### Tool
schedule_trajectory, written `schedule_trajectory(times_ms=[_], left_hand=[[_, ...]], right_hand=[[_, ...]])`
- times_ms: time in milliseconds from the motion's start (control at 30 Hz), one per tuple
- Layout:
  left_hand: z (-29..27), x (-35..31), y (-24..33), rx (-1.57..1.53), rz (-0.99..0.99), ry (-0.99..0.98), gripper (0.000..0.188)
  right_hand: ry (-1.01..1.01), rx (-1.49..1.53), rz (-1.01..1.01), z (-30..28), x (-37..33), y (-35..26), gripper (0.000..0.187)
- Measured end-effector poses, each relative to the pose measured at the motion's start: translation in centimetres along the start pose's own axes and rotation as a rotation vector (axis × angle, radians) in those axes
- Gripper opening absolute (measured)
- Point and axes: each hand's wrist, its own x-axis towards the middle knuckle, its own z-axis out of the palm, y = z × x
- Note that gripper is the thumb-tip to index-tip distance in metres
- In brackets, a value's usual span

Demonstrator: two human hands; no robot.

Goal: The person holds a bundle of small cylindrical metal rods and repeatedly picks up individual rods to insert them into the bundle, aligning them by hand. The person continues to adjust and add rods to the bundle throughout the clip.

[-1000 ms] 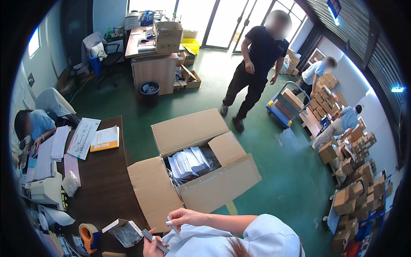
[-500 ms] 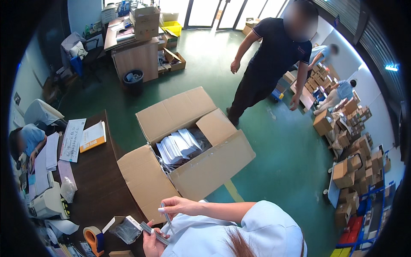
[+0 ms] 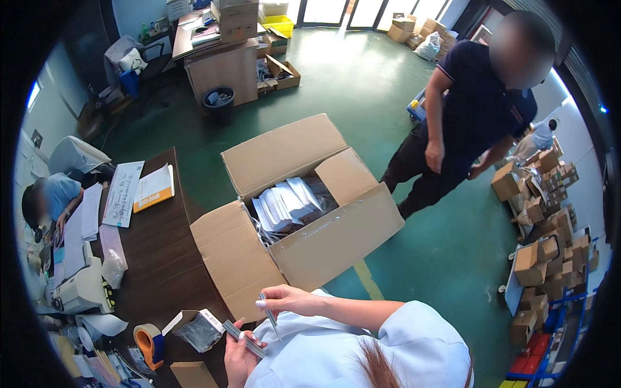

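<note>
My left hand [image 3: 237, 359] is closed around a small bundle of slim grey, metallic-looking strips [image 3: 248, 343], low in front of my body. Just above and to the right of it, my right hand [image 3: 288, 300] pinches one thin grey strip [image 3: 269, 315] upright between fingertips. The exact kind of strip is too small to tell. Left of my hands, on the dark table, lies an opened small white box [image 3: 211, 318] with a clear bag of grey pieces [image 3: 199, 332] at its mouth. Beyond my hands stands a large open carton [image 3: 336, 233] holding white paper-like stacks [image 3: 286, 204].
On the dark table [image 3: 155, 258] are a tape dispenser [image 3: 150, 346], a small brown box [image 3: 194, 375], papers and a notebook [image 3: 154, 189]. A person in dark clothes [image 3: 472, 110] stands right of the carton; another person [image 3: 55, 200] sits left. Stacked cartons [image 3: 537, 258] line the right side.
The view has shifted, so the table and carton sit further right. The person in dark clothes has stepped to the right. Both my hands keep their hold on the grey strips.
</note>
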Motion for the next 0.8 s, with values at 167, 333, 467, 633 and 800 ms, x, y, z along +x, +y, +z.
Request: schedule_trajectory(times_ms=[167, 333, 467, 633, 800], left_hand=[[-0.42, -0.14, 0.04, -0.055, -0.014, -0.019, 0.036], [-0.55, -0.14, 0.13, -0.070, 0.001, -0.044, 0.036], [-0.81, -0.13, -0.04, -0.089, 0.010, -0.046, 0.035], [-0.50, -0.22, 0.23, -0.109, -0.006, -0.028, 0.035], [-0.46, -0.33, 0.33, -0.099, -0.003, -0.012, 0.036]], right_hand=[[0.003, -0.032, 0.027, 0.21, 0.20, -0.14, 0.027], [0.017, -0.086, 0.041, 0.19, 0.34, -0.17, 0.028], [0.015, -0.095, 0.047, 0.36, 0.38, -0.38, 0.028], [0.025, -0.096, 0.070, 0.52, 0.48, -0.48, 0.028], [0.023, -0.101, 0.093, 0.56, 0.78, -0.12, 0.026]])
